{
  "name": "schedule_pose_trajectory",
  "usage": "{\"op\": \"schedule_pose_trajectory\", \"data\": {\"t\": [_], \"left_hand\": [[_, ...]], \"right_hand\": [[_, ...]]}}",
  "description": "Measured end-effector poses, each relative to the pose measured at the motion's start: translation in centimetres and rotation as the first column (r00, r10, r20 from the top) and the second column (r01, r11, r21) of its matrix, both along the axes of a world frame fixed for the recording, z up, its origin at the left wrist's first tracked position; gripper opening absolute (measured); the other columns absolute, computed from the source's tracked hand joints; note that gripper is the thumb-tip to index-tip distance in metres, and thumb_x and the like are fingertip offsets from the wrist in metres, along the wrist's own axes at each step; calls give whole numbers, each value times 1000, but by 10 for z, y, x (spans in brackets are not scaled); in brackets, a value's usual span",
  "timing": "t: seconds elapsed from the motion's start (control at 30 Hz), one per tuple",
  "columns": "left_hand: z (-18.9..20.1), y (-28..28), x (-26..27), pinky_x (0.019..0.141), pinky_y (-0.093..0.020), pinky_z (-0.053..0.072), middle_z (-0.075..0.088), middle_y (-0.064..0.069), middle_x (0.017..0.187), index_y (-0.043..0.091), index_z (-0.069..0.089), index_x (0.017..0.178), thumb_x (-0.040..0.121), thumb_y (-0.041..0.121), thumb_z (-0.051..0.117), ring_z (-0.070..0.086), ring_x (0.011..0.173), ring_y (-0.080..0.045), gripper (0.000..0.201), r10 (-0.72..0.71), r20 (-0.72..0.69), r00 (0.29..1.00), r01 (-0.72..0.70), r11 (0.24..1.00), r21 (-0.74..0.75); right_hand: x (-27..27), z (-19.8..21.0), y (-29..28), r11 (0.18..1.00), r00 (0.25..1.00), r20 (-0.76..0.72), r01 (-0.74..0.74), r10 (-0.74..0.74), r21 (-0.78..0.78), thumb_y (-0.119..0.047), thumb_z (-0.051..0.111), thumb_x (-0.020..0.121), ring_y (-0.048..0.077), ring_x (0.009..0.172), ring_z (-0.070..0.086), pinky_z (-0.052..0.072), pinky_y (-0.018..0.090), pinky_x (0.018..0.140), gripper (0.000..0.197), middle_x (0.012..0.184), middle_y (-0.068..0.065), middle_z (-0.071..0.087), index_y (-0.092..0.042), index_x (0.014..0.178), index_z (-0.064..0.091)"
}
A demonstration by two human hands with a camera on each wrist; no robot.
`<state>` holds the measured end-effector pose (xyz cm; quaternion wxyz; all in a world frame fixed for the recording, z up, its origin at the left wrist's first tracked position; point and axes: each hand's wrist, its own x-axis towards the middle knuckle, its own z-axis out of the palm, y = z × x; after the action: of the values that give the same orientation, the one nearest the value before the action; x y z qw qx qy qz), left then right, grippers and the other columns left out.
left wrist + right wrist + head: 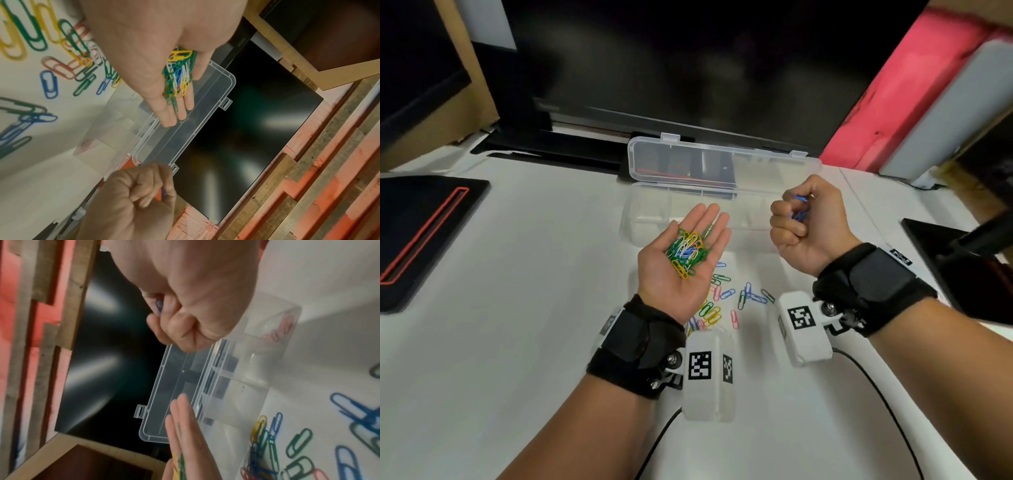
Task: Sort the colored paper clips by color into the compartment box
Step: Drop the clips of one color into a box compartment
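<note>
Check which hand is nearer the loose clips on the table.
Left. The left hand hovers palm-up right above the loose clips; the right hand is raised off to their right, near the box.

**Item count on the bench**
Two hands; one compartment box; two heaps of paper clips, too tangled to count.

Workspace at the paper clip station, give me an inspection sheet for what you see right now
Surface: white table.
Job's things: clear compartment box, lid open; loose clips of mixed colours on the table; pink clips in an end compartment.
Clutter: black pad on the table's left.
Grippers: left hand palm up, flat, carrying a mixed clip pile; right hand gripping blue clips.
Cables: black cable from the right wrist camera.
Surroundings: dark monitor behind the box.
</note>
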<state>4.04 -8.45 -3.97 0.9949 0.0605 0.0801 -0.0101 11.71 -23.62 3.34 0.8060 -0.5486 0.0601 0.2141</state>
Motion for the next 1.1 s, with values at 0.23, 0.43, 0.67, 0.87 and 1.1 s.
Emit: {"op": "schedule_pose_trajectory", "data": {"t": [0.23,0.43,0.67,0.87,1.1], "left_hand": [[0,2,0,105,-45,42,63,-20,125,-3,58,123,103,22,34,56,122,-35,40,0,-14,1000,0,1000,25],[0,2,1,103,-45,43,64,-20,123,-4,59,120,103,21,34,58,119,-35,40,16,-32,999,-15,1000,20],[0,3,1,101,-45,44,64,-20,124,-4,59,121,103,21,35,57,120,-35,39,6,-36,999,-5,1000,10],[-1,3,2,101,-45,45,64,-21,124,-4,59,121,102,21,36,57,120,-35,39,9,-30,1000,-9,1000,12],[-4,5,3,106,-47,41,64,-21,123,-5,59,121,100,20,36,57,120,-35,39,22,-36,999,-21,999,24]], "right_hand": [[23,2,15,990,992,116,64,-50,-125,-8,35,71,12,42,8,6,21,39,25,52,-6,13,-25,59,21],[39,-1,32,929,948,319,116,2,-351,-10,38,73,13,46,17,18,23,45,17,50,-4,24,-13,59,47],[54,-11,34,927,956,281,176,-81,-331,4,31,86,16,48,40,45,25,55,33,63,10,45,-6,60,48],[52,-13,31,940,954,288,171,-84,-294,4,34,86,19,58,48,53,26,65,28,66,10,53,-3,70,55],[23,0,38,721,721,594,191,358,-666,-3,46,83,11,68,59,51,28,71,30,64,-3,64,-15,65,68]]}}
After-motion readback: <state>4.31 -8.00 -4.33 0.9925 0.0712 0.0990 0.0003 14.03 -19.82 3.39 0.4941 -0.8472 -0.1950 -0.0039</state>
